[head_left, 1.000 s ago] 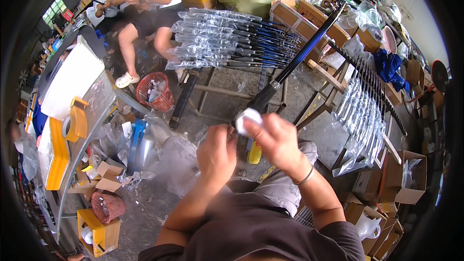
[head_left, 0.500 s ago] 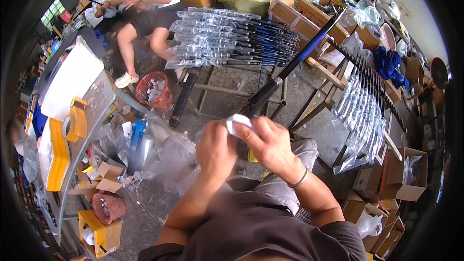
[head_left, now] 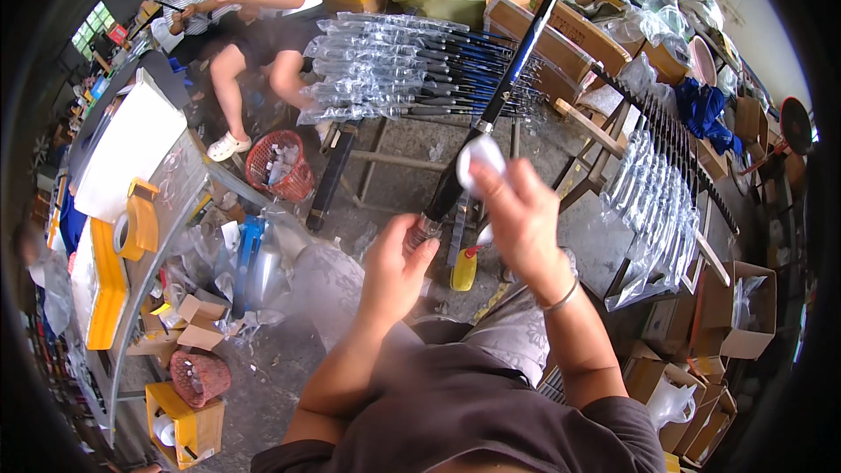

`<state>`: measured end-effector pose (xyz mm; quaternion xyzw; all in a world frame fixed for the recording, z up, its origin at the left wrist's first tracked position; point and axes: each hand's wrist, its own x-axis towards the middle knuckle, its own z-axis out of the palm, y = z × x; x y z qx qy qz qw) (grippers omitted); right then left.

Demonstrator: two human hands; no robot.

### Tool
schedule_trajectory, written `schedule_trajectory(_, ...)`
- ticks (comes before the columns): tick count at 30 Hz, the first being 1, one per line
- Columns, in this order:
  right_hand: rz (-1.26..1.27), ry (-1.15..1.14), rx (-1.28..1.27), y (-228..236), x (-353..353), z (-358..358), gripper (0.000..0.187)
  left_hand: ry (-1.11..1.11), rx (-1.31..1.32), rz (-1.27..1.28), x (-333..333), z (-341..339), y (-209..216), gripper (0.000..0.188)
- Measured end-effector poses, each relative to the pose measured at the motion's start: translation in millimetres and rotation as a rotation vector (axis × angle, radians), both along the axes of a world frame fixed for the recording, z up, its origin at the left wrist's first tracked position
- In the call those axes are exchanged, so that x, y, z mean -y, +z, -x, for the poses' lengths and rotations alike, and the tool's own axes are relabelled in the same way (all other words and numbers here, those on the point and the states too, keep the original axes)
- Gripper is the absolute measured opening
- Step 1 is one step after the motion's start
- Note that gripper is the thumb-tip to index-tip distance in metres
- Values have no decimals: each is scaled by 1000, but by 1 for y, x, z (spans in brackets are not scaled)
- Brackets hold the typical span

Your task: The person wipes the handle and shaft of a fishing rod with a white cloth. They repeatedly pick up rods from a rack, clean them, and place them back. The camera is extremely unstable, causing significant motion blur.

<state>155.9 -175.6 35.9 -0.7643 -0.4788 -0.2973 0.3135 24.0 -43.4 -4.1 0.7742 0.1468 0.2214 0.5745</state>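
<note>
A black-and-blue fishing rod (head_left: 506, 88) slants up and to the right in front of me. My left hand (head_left: 399, 267) is closed around its lower end. In my right hand (head_left: 524, 219) is a white rounded piece (head_left: 481, 163), pinched between thumb and fingers beside the rod's dark handle; whether it touches the rod I cannot tell, and its exact kind is unclear. Below that hand, a tool with a yellow handle (head_left: 463, 271) and a red part shows near my knees.
Several fishing rods in clear sleeves (head_left: 368, 70) lie on a metal stand ahead. More sleeved rods (head_left: 653, 210) lean on a rack at right. Two people sit at far left. A red basket (head_left: 280, 166), a tape dispenser (head_left: 136, 221) and open cartons (head_left: 740, 311) stand around.
My hands have moved apart: the left down along the rod's lower end, the right up and right with the white piece. The rod has swung more upright, and the yellow-handled tool shows more.
</note>
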Motion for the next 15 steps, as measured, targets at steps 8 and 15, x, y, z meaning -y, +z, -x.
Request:
schedule_trajectory(8,76,277,45,-24,0,15,36,-173,-37,397,-6,-4,-8,23)
schedule_trajectory(15,-172,56,-101,3,-5,-25,39,-399,-100,755,-9,-1,-3,31)
